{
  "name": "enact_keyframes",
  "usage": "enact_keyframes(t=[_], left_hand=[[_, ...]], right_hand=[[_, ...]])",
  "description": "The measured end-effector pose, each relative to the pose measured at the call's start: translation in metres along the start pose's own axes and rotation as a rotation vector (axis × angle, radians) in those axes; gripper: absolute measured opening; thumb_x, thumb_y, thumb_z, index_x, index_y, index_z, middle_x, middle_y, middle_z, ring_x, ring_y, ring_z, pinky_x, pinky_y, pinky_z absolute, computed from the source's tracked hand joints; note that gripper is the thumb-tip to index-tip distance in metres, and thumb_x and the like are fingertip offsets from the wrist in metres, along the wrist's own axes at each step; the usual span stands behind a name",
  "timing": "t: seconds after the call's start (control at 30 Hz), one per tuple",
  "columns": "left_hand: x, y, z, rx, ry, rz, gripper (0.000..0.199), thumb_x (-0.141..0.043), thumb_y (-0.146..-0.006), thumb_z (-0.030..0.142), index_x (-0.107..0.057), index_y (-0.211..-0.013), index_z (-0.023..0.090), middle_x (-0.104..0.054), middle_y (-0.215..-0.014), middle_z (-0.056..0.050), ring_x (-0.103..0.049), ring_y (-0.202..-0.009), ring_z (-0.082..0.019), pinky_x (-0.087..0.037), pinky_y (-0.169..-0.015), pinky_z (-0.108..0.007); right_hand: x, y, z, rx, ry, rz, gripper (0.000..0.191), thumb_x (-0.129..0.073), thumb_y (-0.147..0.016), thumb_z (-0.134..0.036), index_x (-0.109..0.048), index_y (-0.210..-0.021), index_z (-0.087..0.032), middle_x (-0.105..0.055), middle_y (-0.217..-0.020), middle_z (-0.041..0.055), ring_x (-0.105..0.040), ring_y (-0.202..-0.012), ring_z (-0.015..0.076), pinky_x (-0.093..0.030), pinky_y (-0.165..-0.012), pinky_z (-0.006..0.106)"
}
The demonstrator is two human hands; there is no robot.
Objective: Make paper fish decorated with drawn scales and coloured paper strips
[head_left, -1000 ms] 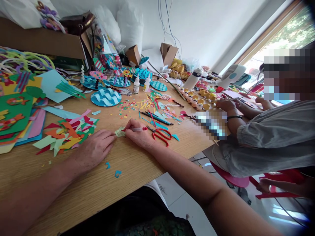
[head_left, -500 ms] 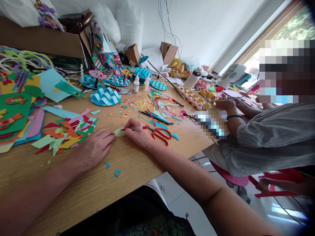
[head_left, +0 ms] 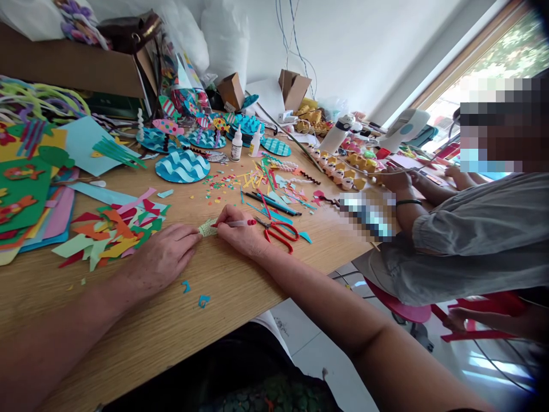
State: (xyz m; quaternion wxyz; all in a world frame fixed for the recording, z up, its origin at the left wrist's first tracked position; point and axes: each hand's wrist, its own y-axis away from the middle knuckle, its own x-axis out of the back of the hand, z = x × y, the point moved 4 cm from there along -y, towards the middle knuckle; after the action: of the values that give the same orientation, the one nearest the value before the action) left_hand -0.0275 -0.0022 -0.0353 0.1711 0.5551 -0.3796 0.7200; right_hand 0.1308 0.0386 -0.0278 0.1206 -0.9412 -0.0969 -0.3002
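Observation:
A small light green patterned paper piece [head_left: 208,228] lies on the wooden table between my hands. My left hand [head_left: 166,256] rests palm down, its fingers together and their tips pressing the left end of the piece. A red-capped pen [head_left: 238,223] is pinched in my right hand [head_left: 240,233], its tip down at the right side of the green piece. Just right of that hand lie red-handled scissors [head_left: 281,232]. Colourful paper scraps [head_left: 115,232] are heaped left of my left hand, and small blue scraps [head_left: 204,301] lie nearer the table edge.
Blue wavy paper discs [head_left: 182,166], glue bottles [head_left: 236,144] and dark pens [head_left: 274,203] lie beyond my hands. Stacked coloured sheets [head_left: 55,214] are at the left. A person in a grey sleeve [head_left: 480,229] works at the right, near yellow egg-carton pieces [head_left: 338,171].
The view has shifted slightly. Both hands keep nearly the same places, with the pen still on the green piece.

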Motion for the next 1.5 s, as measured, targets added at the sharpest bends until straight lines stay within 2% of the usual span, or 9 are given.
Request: enact_keyframes(t=[0.3,0.5,0.8,1.17,1.5], left_hand=[[0.0004,-0.0004,0.0000,0.032,0.010,-0.002,0.038,-0.031,-0.090,0.026,-0.063,-0.101,0.010,-0.063,-0.103,-0.013,-0.055,-0.100,-0.025,-0.046,-0.088,-0.040],[-0.0001,-0.0005,-0.0010,0.046,0.024,-0.014,0.038,-0.031,-0.090,0.027,-0.063,-0.103,0.011,-0.063,-0.105,-0.012,-0.054,-0.101,-0.025,-0.046,-0.089,-0.040],[-0.0014,-0.0009,-0.0016,0.047,0.008,-0.026,0.038,-0.030,-0.090,0.027,-0.063,-0.101,0.014,-0.063,-0.107,-0.011,-0.054,-0.103,-0.025,-0.046,-0.089,-0.040],[-0.0023,0.0008,-0.0032,0.078,0.037,-0.042,0.036,-0.030,-0.091,0.029,-0.061,-0.103,0.017,-0.061,-0.108,-0.009,-0.053,-0.104,-0.024,-0.044,-0.091,-0.041],[-0.0011,0.0002,-0.0026,0.074,0.043,-0.037,0.037,-0.029,-0.091,0.029,-0.061,-0.103,0.016,-0.062,-0.108,-0.010,-0.053,-0.104,-0.024,-0.045,-0.090,-0.041]], right_hand=[[-0.0023,0.0001,0.0028,-0.014,-0.043,-0.051,0.002,-0.050,-0.066,-0.020,-0.049,-0.068,-0.019,-0.050,-0.061,-0.0047,-0.044,-0.057,0.0101,-0.031,-0.053,0.022],[-0.0018,-0.0007,0.0076,-0.012,-0.144,0.003,0.002,-0.049,-0.066,-0.020,-0.048,-0.066,-0.020,-0.048,-0.059,-0.0053,-0.043,-0.056,0.0098,-0.032,-0.052,0.022],[-0.0015,0.0003,0.0030,-0.022,-0.077,-0.041,0.002,-0.048,-0.066,-0.020,-0.046,-0.067,-0.020,-0.047,-0.059,-0.0056,-0.042,-0.056,0.0099,-0.031,-0.052,0.021],[0.0016,0.0008,0.0012,-0.017,0.001,-0.014,0.004,-0.048,-0.066,-0.018,-0.045,-0.064,-0.020,-0.048,-0.059,-0.0058,-0.044,-0.058,0.0096,-0.032,-0.053,0.021],[0.0011,0.0017,0.0021,-0.033,-0.085,-0.028,0.001,-0.048,-0.065,-0.019,-0.047,-0.064,-0.019,-0.047,-0.058,-0.0058,-0.042,-0.056,0.0092,-0.031,-0.051,0.021]])
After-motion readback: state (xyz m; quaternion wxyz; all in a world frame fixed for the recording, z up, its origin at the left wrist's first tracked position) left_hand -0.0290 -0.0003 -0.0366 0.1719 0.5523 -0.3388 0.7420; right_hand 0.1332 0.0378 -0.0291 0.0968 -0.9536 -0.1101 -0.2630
